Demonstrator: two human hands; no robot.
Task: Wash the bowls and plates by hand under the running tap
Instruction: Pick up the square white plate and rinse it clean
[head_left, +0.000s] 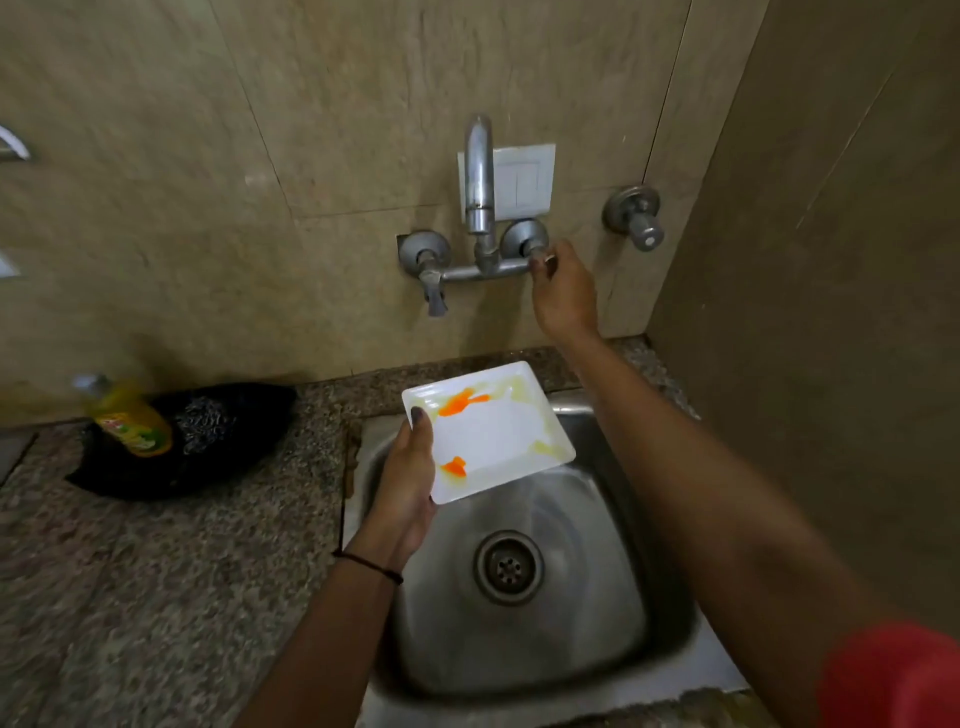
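Note:
A white square plate (493, 434) with orange and yellowish smears is held level over the back of the steel sink (582, 649). My left hand (408, 483) grips its left edge, thumb on top. My right hand (563, 293) reaches up to the wall tap (480, 182) and its fingers close on the right tap handle (537, 254). No water stream is visible from the spout. No bowls are in view.
A yellow dish-soap bottle (130, 421) stands on a black cloth with a steel scrubber (202, 421) on the speckled granite counter (156, 597) at left. The left tap handle (434, 293) and a separate wall valve (636, 218) flank the tap. A beige wall rises close on the right.

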